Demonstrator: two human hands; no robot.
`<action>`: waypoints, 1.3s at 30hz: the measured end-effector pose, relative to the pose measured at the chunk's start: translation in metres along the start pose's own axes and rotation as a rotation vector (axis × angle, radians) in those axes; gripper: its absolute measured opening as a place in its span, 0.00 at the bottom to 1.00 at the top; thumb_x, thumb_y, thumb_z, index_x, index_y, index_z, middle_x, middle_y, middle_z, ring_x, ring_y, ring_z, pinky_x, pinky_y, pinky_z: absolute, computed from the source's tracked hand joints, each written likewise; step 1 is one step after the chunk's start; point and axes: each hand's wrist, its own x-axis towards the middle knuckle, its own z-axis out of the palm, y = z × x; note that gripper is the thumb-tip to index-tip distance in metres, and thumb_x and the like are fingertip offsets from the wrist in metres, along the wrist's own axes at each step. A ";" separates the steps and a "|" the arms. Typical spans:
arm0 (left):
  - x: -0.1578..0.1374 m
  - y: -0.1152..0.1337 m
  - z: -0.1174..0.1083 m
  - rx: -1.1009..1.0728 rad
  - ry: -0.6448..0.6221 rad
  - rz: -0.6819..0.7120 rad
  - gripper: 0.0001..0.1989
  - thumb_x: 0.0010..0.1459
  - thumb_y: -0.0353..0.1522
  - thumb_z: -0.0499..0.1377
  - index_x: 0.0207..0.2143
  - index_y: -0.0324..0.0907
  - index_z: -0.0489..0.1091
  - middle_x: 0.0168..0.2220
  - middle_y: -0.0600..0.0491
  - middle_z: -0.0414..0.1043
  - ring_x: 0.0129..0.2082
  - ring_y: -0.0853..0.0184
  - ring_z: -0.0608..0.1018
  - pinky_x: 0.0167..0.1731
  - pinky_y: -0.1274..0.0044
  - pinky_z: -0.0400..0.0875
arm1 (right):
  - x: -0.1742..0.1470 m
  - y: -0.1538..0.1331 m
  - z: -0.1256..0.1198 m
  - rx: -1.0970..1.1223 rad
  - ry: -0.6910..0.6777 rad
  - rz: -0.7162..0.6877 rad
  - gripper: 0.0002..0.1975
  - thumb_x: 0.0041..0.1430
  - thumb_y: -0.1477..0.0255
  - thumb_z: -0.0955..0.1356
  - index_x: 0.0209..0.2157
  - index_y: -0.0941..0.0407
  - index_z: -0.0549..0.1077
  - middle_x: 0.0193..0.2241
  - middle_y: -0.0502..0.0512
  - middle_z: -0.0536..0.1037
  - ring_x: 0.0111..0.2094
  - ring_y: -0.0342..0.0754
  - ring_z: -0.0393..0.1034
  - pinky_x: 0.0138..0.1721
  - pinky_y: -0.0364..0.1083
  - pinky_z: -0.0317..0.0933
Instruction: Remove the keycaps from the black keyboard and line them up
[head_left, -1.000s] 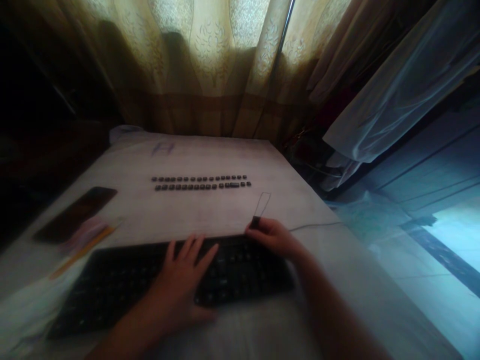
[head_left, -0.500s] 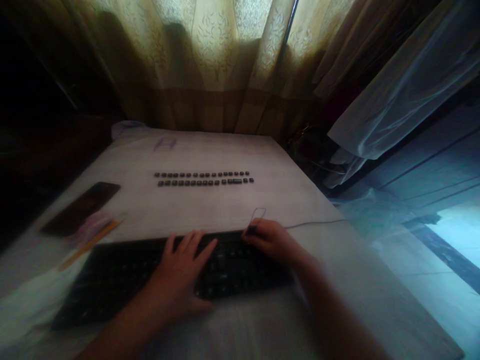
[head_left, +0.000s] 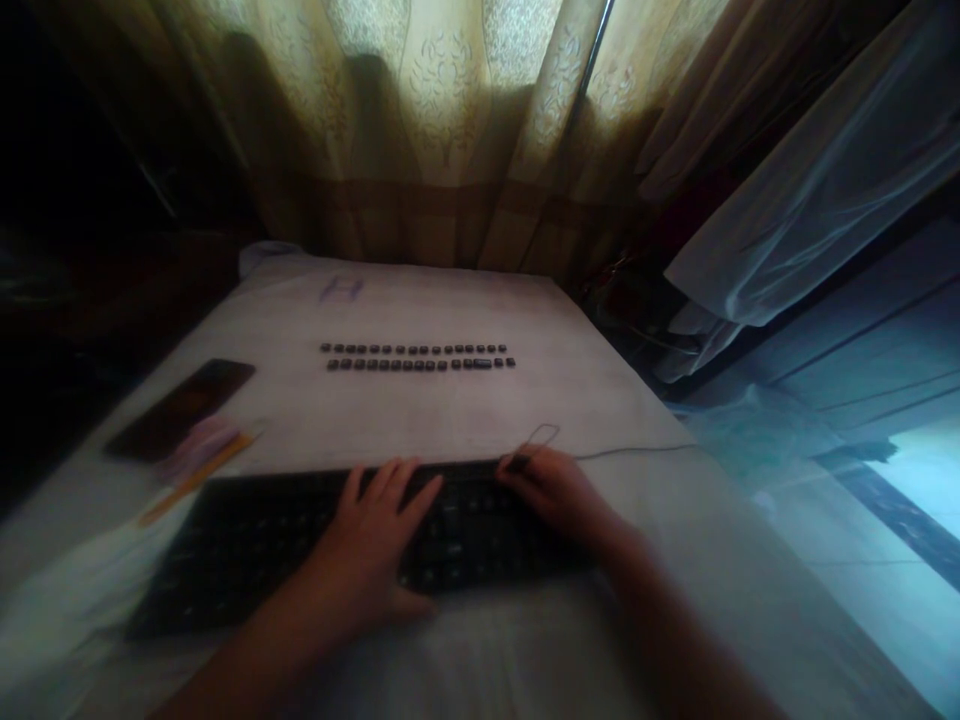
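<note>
- Seemingly, the step in hand is fine work at the far edge of the keyboard (head_left: 255, 530), towards the table's (head_left: 435, 420) near side.
- Left hand (head_left: 375, 535): fingers spread across the keyboard, gripping nothing visible.
- Right hand (head_left: 551, 490): pinched on a wire-loop tool (head_left: 517, 462).
- Any next move there probably calls for a steady board.
- Keycaps (head_left: 408, 366) form two rows nearer the table's far edge.
- Right fingers hide the tool's working contact; blur swallows the keyboard's lettering.

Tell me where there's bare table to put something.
Free: between the loose keys and keyboard, left of the right hand; beyond those keys, towards the curtain; right of the right forearm, nearer than the cable. Crowded: the left, where phone, pink item and orange stick cluster, and the keyboard under the left hand.
</note>
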 end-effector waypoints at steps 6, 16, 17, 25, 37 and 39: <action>0.000 -0.004 0.005 -0.021 0.060 0.032 0.54 0.34 0.46 0.69 0.64 0.45 0.55 0.67 0.38 0.48 0.65 0.43 0.53 0.61 0.51 0.44 | -0.004 0.002 0.004 0.018 0.060 -0.017 0.08 0.63 0.72 0.63 0.34 0.56 0.74 0.31 0.55 0.78 0.34 0.49 0.72 0.37 0.47 0.65; 0.001 0.001 -0.001 -0.064 0.009 -0.010 0.55 0.32 0.43 0.70 0.64 0.44 0.56 0.67 0.38 0.47 0.65 0.41 0.52 0.62 0.52 0.42 | -0.007 0.005 0.009 0.173 0.159 0.043 0.10 0.62 0.68 0.64 0.30 0.55 0.74 0.28 0.53 0.77 0.30 0.48 0.71 0.34 0.46 0.64; 0.001 0.001 -0.001 -0.070 0.015 -0.007 0.55 0.32 0.44 0.71 0.64 0.44 0.56 0.67 0.38 0.47 0.65 0.41 0.52 0.62 0.52 0.42 | -0.008 0.005 0.007 0.239 0.217 0.072 0.10 0.62 0.67 0.65 0.30 0.55 0.74 0.27 0.53 0.76 0.30 0.48 0.71 0.32 0.46 0.64; -0.001 -0.005 0.007 -0.025 0.056 0.041 0.54 0.35 0.48 0.69 0.65 0.46 0.53 0.68 0.39 0.44 0.66 0.43 0.51 0.61 0.51 0.42 | -0.006 -0.004 0.009 0.529 0.483 0.285 0.14 0.57 0.59 0.67 0.28 0.55 0.73 0.23 0.50 0.75 0.25 0.46 0.70 0.28 0.44 0.64; -0.001 0.011 -0.002 -0.447 0.318 0.025 0.19 0.58 0.37 0.58 0.51 0.45 0.69 0.44 0.49 0.77 0.42 0.60 0.77 0.43 0.67 0.71 | -0.003 -0.040 0.029 0.397 0.329 -0.061 0.08 0.62 0.70 0.64 0.31 0.54 0.74 0.26 0.52 0.77 0.27 0.46 0.72 0.31 0.44 0.66; 0.000 0.012 -0.002 -0.577 0.300 -0.014 0.17 0.57 0.36 0.58 0.50 0.45 0.70 0.41 0.51 0.78 0.39 0.62 0.78 0.41 0.70 0.72 | -0.003 -0.047 0.032 0.396 0.333 -0.142 0.07 0.63 0.72 0.64 0.32 0.54 0.73 0.27 0.52 0.78 0.28 0.45 0.72 0.30 0.44 0.66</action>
